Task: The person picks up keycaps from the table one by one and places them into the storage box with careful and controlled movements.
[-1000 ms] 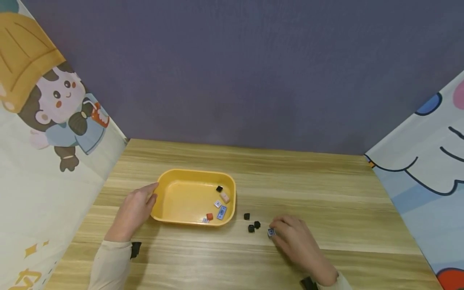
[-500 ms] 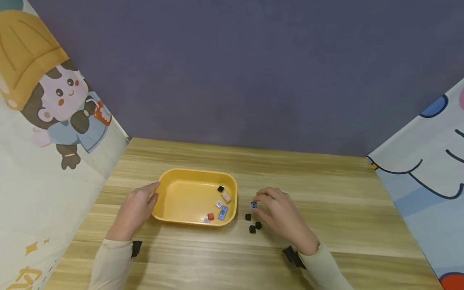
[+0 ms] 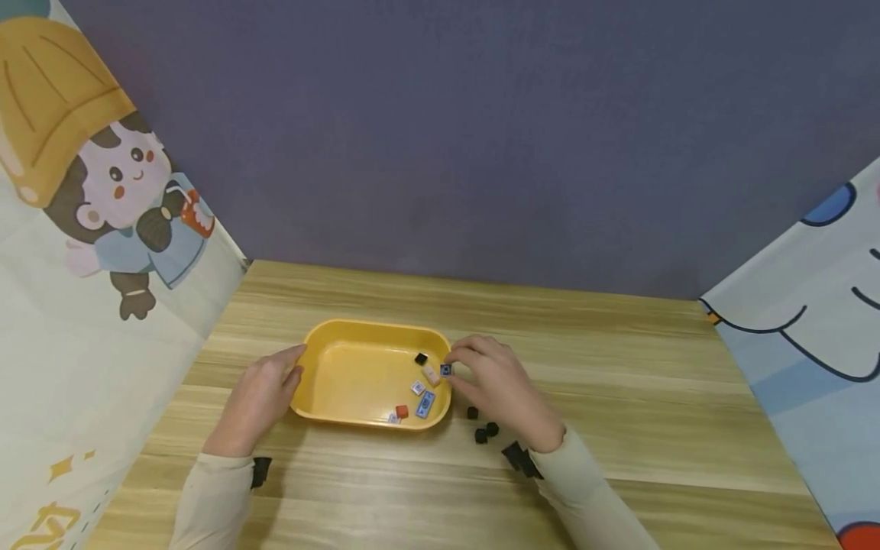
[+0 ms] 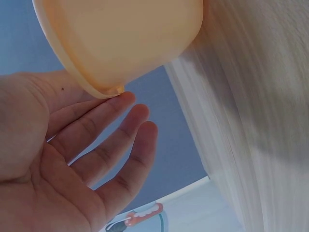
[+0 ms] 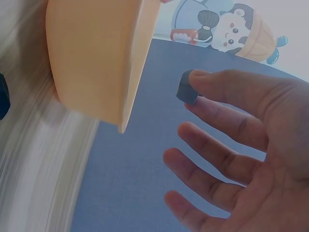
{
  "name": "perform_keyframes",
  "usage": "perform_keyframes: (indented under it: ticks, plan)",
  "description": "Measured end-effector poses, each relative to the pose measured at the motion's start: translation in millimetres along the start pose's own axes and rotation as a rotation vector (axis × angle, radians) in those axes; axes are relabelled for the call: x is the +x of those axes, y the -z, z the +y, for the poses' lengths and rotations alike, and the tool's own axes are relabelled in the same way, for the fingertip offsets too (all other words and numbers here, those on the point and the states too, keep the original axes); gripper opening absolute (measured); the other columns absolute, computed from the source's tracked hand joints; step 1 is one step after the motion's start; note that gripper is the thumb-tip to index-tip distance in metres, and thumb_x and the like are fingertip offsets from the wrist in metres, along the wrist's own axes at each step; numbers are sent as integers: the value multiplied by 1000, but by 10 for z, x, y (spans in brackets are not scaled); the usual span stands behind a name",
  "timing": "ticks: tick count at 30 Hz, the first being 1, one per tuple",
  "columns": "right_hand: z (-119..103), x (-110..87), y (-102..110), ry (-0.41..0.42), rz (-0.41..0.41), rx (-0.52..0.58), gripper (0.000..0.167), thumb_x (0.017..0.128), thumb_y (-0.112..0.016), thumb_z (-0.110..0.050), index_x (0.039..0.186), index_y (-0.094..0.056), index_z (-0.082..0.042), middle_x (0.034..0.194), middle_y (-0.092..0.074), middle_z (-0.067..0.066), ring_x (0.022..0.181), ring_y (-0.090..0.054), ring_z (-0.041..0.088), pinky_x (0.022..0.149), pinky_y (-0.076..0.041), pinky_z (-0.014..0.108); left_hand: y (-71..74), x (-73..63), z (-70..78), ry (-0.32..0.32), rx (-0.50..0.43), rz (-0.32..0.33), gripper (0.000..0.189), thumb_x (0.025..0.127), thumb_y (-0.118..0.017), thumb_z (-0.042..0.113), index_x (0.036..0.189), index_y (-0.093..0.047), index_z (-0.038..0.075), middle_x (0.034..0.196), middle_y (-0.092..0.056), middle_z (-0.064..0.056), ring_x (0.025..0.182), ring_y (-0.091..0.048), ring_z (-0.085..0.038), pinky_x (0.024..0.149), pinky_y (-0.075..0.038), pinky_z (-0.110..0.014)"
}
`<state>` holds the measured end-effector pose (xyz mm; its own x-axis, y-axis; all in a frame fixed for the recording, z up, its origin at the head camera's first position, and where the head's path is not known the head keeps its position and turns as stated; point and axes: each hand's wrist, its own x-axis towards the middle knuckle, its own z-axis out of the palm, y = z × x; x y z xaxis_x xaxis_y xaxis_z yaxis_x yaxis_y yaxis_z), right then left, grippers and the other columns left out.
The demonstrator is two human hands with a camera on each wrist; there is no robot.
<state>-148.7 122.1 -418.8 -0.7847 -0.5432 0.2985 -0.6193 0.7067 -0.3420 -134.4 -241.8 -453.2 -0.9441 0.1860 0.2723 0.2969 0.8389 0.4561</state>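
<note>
My left hand (image 3: 253, 401) holds the left end of a yellow tray (image 3: 302, 397), its thumb and forefinger at the rim and the other fingers spread beneath, as the left wrist view shows. Between the thumb and forefinger of my right hand (image 3: 498, 382) is a small dark cube (image 5: 187, 88) with a blue-and-white face on top. That hand hovers over the tray's right rim, its other fingers apart and loosely bent. Within the tray lie a black cube (image 3: 421, 358), a pinkish block (image 3: 431, 375), a white tile (image 3: 417, 388), a long blue block (image 3: 425, 405) and a red cube (image 3: 402, 411).
Three black cubes lie on the wooden table (image 3: 619, 367) beside the tray's right end, one of them a black cube (image 3: 480, 435) near my right wrist. A dark blue-grey panel (image 3: 440, 137) stands behind the table, with cartoon-printed sheets at both sides.
My right hand has carried the small cube up and left, from beyond the black cubes to the tray's right rim. The left hand stays at the tray's left end.
</note>
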Motion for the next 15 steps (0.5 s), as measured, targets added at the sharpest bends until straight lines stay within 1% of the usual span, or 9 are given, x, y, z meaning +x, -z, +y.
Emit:
perform_keyframes:
  ticks: [3,7,11,15]
  plan:
    - [-15,27,-15,-5,-5,-5,25,89,-79,-24,111,-74,-13,120,-65,3,111,-59,22,92,-51,44,2,1,-1,7,2,-2,38,90,-66,-9,128,-60,-13,122,-63,-30,105,-64,-46,83,-57,-56]
    - [-20,49,-32,-6,2,-1,30,89,-80,-24,114,-73,-11,120,-65,3,110,-59,22,93,-51,43,-1,1,-6,8,4,-4,38,90,-66,-9,127,-60,-13,122,-63,-30,106,-64,-47,84,-56,-56]
    - [-13,50,-29,-3,29,8,31,89,-80,-23,115,-72,-10,120,-65,4,112,-59,23,95,-51,44,-9,0,-12,0,8,-1,38,90,-66,-9,127,-60,-13,122,-63,-30,106,-64,-47,85,-56,-56]
    - [1,28,-7,0,55,-2,27,88,-80,-22,112,-73,-12,118,-66,2,112,-60,23,94,-51,44,-9,-2,-11,2,9,-2,38,90,-67,-9,127,-60,-13,122,-63,-30,104,-64,-46,83,-57,-56]
